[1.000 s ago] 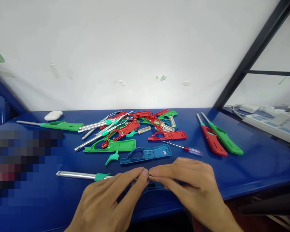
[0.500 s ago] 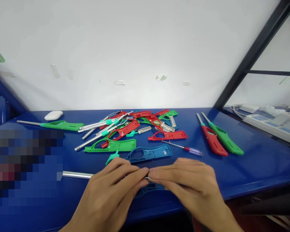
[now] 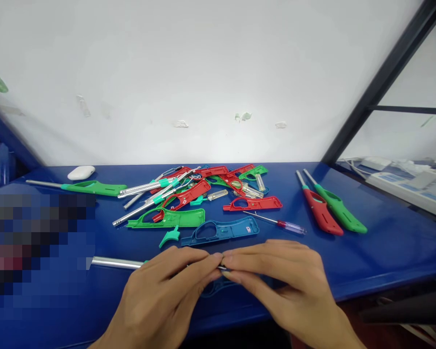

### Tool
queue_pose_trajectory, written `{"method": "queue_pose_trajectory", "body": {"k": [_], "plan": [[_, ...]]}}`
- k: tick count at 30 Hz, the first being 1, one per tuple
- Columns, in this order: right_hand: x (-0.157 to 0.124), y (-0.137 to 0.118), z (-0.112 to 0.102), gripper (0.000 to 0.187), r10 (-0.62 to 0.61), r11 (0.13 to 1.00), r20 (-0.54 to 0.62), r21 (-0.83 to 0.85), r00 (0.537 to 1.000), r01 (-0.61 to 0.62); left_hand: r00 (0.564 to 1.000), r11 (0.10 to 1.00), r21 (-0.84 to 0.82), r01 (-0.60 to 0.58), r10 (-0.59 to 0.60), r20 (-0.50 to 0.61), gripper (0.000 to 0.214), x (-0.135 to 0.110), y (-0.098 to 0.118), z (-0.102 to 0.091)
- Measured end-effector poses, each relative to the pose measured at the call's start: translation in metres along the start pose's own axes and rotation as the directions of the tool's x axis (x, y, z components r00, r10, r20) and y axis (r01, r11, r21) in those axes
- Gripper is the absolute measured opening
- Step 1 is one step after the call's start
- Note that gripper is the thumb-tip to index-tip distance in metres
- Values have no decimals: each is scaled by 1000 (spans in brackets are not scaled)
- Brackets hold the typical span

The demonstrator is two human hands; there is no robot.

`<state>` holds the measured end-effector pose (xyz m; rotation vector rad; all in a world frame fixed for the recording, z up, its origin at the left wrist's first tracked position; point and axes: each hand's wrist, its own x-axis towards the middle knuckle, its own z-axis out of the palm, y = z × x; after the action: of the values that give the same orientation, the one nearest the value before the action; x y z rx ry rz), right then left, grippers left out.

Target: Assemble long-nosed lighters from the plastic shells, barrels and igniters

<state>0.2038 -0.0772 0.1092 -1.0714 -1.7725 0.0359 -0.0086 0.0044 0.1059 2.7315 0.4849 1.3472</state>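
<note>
My left hand (image 3: 163, 293) and my right hand (image 3: 290, 278) meet fingertip to fingertip near the front of the table. Both are closed in a pinch around a tiny part with a pale, wire-like edge; the fingers hide most of it. Under them lies a blue handle half (image 3: 218, 287), partly covered. A metal lighter tube (image 3: 118, 262) runs left from behind my left hand. Just beyond the hands are another blue handle half (image 3: 225, 230) and a turquoise trigger (image 3: 170, 236). A screwdriver (image 3: 290, 227) with a clear purple handle rests beyond my right hand.
Red and green handle halves, metal tubes and clear fuel tanks form a pile (image 3: 189, 194) at mid-table. Whole lighters, one red (image 3: 321, 211) and one green (image 3: 343, 211), lie right; another green lighter (image 3: 94, 188) lies left near a white case (image 3: 81, 172). A power strip (image 3: 409, 191) stands far right.
My hands stay pinched together at the same spot, with the fingers shifting slightly. The left hand has dropped a little, showing more of the turquoise trigger and the blue half behind it.
</note>
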Motion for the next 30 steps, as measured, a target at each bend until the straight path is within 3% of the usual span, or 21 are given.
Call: {"method": "queue_pose_trajectory", "body": {"k": [8, 24, 30], "plan": [[-1, 0, -1, 9, 41, 998, -10, -46, 999, -41, 1000, 1000, 13, 7, -7, -10, 23, -1, 1, -4], [4, 4, -2, 14, -121, 988, 21, -90, 992, 122, 999, 998, 64, -23, 25, -28, 23, 1, 2, -1], [4, 3, 0, 15, -74, 994, 29, -73, 997, 76, 999, 993, 116, -20, 23, -24, 25, -1, 2, -3]]}}
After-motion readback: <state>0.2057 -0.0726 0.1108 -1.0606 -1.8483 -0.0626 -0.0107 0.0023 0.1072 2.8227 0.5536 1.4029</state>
